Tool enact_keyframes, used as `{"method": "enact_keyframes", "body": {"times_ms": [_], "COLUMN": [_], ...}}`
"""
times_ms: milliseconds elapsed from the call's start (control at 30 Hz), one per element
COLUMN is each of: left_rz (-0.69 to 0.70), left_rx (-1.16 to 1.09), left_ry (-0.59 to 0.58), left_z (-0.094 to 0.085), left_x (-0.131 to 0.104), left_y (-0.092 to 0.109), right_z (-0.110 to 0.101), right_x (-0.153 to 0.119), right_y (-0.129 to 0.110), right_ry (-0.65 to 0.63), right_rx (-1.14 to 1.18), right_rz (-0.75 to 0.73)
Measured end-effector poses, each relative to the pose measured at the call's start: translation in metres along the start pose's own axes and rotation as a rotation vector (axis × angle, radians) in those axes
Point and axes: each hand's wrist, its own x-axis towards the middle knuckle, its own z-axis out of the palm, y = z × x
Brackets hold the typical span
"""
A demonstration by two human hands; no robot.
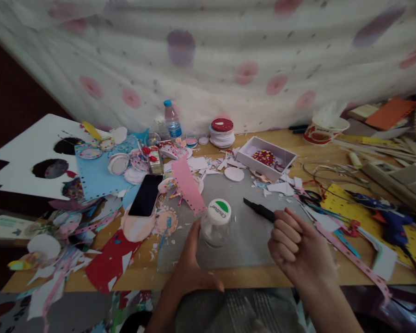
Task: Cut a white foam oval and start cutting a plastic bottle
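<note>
A clear jar with a white and green lid (pixel 218 212) stands upright on the grey mat (pixel 242 252), near the table's front edge. My left hand (pixel 194 268) is at the jar's left side, fingers apart and thumb stretched out below it; whether the fingertips touch the jar is unclear. To the right, my right hand (pixel 291 243) is closed around a black craft knife (pixel 260 209), its tip pointing up and left over the mat. A white paper disc (pixel 234 174) lies at the mat's back edge, beside paper scraps.
A phone (pixel 145 195) and heaped paper pieces lie left. Behind stand a bottle (pixel 172 121), a stack of discs (pixel 222 134) and a white box (pixel 241 155). Scissors (pixel 310 198) and a blue glue gun (pixel 397 226) with its cable lie right.
</note>
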Motion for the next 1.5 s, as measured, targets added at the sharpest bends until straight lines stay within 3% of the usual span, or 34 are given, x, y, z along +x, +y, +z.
{"method": "enact_keyframes", "body": {"times_ms": [167, 400, 600, 833, 967, 1233, 1367, 1500], "left_rz": [-0.009, 0.049, 0.071, 0.028, 0.032, -0.004, -0.012, -0.001], "left_rx": [-0.017, -0.097, -0.176, -0.186, -0.1, -0.069, -0.045, 0.009], "left_ry": [0.035, 0.091, 0.293, 0.315, 0.191, -0.02, -0.125, -0.246], "left_z": [0.012, 0.016, 0.026, 0.034, 0.027, 0.01, 0.017, 0.016], "left_x": [0.021, 0.042, 0.038, 0.016, 0.017, 0.059, 0.045, 0.027], "left_y": [0.009, -0.003, -0.013, -0.019, -0.005, 0.01, 0.024, 0.048], "right_z": [0.003, -0.01, -0.015, -0.017, -0.019, -0.033, -0.041, -0.039], "right_x": [0.024, 0.039, 0.047, 0.047, 0.046, 0.05, 0.057, 0.064], "right_y": [0.018, 0.016, 0.016, 0.039, 0.036, 0.021, 0.017, 0.015], "right_ry": [0.087, -0.046, -0.068, -0.081, -0.076, -0.098, -0.11, -0.129], "right_rx": [0.044, -0.035, -0.022, 0.004, 0.008, -0.097, -0.207, -0.355], "right_rz": [-0.083, -0.085, -0.125, -0.159, -0.177, -0.175, -0.078, 0.169]}}
